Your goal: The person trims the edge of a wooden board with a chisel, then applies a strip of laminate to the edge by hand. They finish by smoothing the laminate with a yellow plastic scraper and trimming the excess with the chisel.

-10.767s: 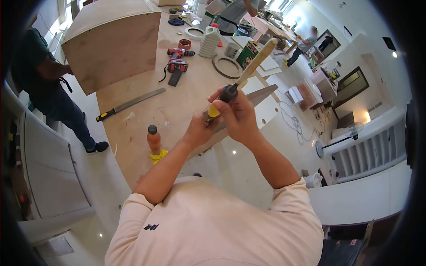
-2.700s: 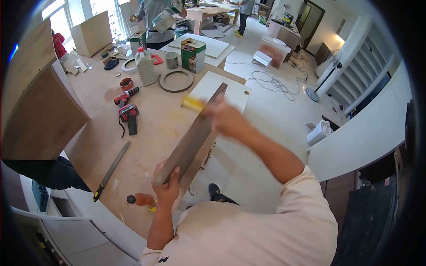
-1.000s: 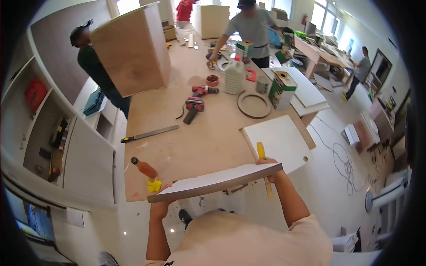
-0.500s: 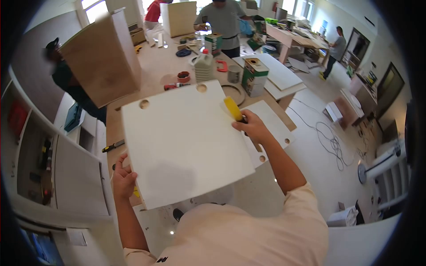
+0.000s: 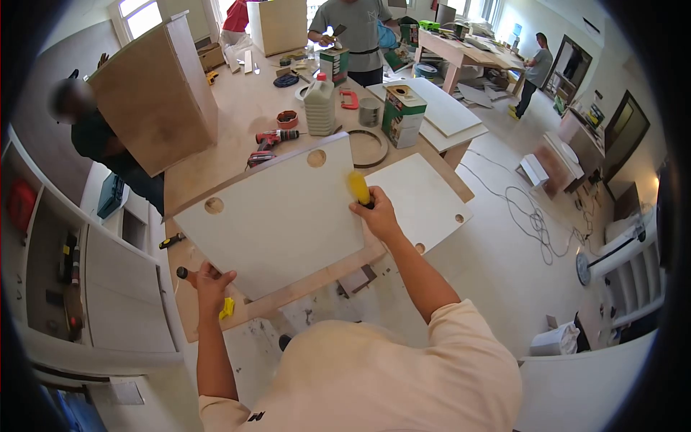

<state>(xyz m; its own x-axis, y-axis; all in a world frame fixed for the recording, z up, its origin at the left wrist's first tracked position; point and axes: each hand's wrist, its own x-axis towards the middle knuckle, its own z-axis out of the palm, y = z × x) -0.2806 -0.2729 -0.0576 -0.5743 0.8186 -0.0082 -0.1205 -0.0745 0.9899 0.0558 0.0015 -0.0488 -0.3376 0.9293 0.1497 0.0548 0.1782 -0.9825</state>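
A white board (image 5: 277, 216) with two round holes near its far edge lies tilted in front of me, over the workbench. My left hand (image 5: 211, 289) is closed on its near left edge, with the thumb on the board side. My right hand (image 5: 378, 216) grips a yellow-and-black tool (image 5: 358, 189), upright and smeared by motion, beside the board's right edge. A black-tipped handle (image 5: 182, 273) and a small yellow object (image 5: 227, 308) lie by my left hand. Farther up the left edge is a yellow-and-black handled tool (image 5: 172, 240).
A second white board (image 5: 417, 205) lies right. Beyond stand a red drill (image 5: 277, 137), a white jug (image 5: 319, 104), a green-and-white can (image 5: 404, 115) and a ring (image 5: 368, 149). A person (image 5: 108, 137) stands behind a wooden cabinet (image 5: 147, 97); another person (image 5: 353, 36) works across the bench.
The board has tilted and shifted away toward the bench, baring the bench's near edge. My right hand with the yellow tool has moved left; my left hand has moved slightly right.
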